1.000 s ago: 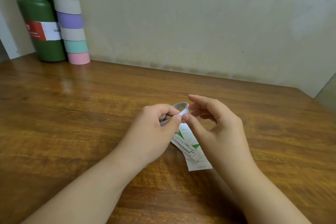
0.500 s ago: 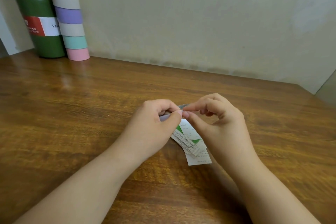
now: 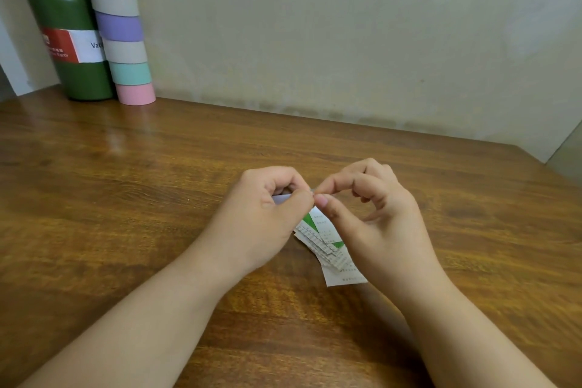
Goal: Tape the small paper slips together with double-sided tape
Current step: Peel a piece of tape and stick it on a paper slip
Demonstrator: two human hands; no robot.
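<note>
— Left hand (image 3: pixel 261 214)?
— Curled round tape roll (image 3: pixel 281 197), above wooden table (image 3: pixel 126 198).
— Right hand (image 3: pixel 374 214)?
— Pinching at roll's edge; paper slips (image 3: pixel 327 246) lying below, between wrists.

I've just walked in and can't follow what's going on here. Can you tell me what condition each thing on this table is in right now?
Left hand: curled around the tape roll.
Right hand: thumb and forefinger pinching at the roll's edge.
Tape roll: held above the table, mostly hidden.
Paper slips: lying flat, overlapping, under the hands.
Green bottle: upright, cap on.
Striped tube: upright beside the bottle.
Table: wooden, glossy.
</note>
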